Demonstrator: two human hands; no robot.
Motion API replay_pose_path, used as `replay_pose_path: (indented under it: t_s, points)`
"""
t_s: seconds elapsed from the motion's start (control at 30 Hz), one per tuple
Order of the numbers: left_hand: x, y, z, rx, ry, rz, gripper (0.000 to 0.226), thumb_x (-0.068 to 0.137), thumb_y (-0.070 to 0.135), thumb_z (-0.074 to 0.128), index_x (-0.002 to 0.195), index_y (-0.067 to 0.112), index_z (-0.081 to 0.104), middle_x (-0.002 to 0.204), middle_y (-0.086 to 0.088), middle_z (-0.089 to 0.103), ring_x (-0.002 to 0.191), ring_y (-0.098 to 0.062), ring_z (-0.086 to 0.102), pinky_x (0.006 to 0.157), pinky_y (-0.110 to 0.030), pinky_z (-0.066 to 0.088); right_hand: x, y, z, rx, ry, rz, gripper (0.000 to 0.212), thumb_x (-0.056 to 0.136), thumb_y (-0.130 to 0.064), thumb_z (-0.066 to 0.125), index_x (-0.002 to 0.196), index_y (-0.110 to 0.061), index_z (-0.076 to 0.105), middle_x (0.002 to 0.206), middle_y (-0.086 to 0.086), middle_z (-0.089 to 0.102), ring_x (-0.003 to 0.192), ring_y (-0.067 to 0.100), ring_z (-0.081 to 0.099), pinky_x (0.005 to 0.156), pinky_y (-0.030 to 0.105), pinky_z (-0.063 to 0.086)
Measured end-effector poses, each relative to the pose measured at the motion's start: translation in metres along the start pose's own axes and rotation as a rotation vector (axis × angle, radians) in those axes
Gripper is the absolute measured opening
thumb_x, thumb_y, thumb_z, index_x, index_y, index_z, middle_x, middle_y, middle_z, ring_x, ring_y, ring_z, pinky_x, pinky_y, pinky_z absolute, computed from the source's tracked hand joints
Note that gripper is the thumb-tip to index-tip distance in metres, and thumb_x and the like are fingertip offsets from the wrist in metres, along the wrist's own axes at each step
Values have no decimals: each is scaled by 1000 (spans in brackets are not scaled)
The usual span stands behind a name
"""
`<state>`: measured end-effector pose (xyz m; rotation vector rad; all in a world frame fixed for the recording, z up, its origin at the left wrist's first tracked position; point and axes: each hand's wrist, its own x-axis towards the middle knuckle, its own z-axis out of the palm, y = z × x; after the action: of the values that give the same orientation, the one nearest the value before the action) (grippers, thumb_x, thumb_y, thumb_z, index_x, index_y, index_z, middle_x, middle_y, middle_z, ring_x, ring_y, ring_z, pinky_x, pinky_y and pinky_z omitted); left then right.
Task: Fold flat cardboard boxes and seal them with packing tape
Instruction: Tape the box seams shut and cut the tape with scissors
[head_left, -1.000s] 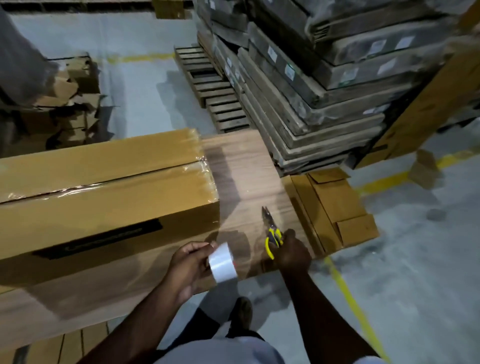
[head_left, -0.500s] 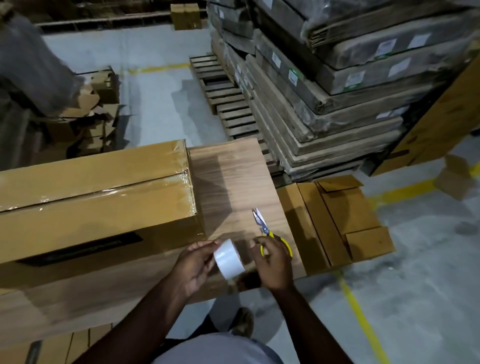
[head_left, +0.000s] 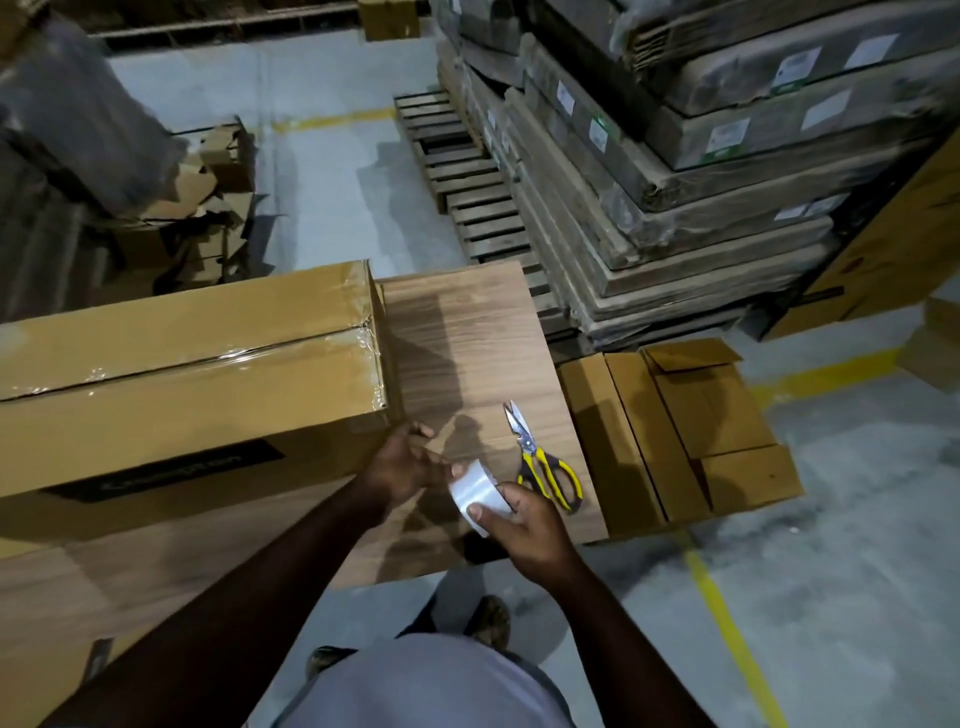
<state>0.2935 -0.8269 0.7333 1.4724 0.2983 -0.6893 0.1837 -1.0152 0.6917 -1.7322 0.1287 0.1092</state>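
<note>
My right hand grips the tape at frame centre, my left fingers pinch at its upper-left edge, and the box lies long-axis leftward, nearest my left hand.

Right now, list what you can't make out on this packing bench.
- Tape roll, head view: its loose end can't be found; the right hand and left hand cover its sides.
- Long cardboard box: left end cut off by the frame edge.
- Black print on the box front: too dim and blurred to read.
- Labels on the stacked cartons: too small.
</note>
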Motion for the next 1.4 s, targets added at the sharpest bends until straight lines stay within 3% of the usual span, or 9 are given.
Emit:
replay_pose_path:
  t_s: [0.17,0.33,0.43,0.6,0.8,1.0,1.2,1.3,1.4]
  points:
    - [8,9,3,434,-139,115,8,86,-10,75,89,-2,76,80,-6,77,75,-8,70,77,-21,58,-4,2,2,-62,39,-53,30,95,-45,74,101,-15,76,95,-3,77,91,17,74,81,45,59]
    - [15,10,10,619,-175,321,25,85,-13,75,75,10,76,72,7,74,70,1,68,72,-18,54,-6,0,3,-106,116,-12,31,94,-51,73,85,-21,71,77,-12,72,71,5,66,67,36,55]
    - [20,6,19,668,-119,403,26,86,3,76,72,25,72,73,8,74,70,-2,67,70,-26,53,-1,-5,6,-193,209,12,50,92,-58,72,64,-24,47,58,-15,53,56,2,48,57,25,39]
    - [34,5,33,606,-46,399,23,90,14,71,71,25,69,69,3,71,65,-13,65,69,-33,55,4,7,8,-110,335,182,85,78,-94,51,73,-10,62,65,6,66,61,17,62,65,43,53]
    - [59,3,23,625,47,368,34,90,0,75,66,24,70,65,6,67,54,-15,66,64,-36,56,-6,18,14,-110,202,194,76,82,-86,58,77,-10,64,71,4,67,68,21,63,71,43,54]
    - [73,-36,29,777,83,344,25,83,2,82,69,21,77,63,15,64,60,7,61,64,-17,44,-2,23,23,-396,363,264,60,92,-73,58,63,-23,43,59,-1,49,65,20,55,62,39,40]
    - [101,-68,25,808,200,331,13,80,7,85,76,19,81,80,5,73,79,-9,66,77,-26,51,24,31,34,-302,325,479,39,98,-54,64,83,-18,65,89,7,73,92,28,69,72,32,40]
    - [105,-78,25,932,193,446,9,77,7,86,82,13,83,85,-5,75,84,-23,68,75,-18,37,27,39,36,-328,305,510,35,98,-51,62,81,-20,58,94,6,73,97,29,68,74,35,42]
    - [107,-88,17,1034,205,503,8,83,26,75,87,25,81,92,2,70,91,-24,66,80,-24,43,25,41,40,-342,289,482,40,97,-56,60,75,-25,48,83,2,67,90,28,67,74,38,46]
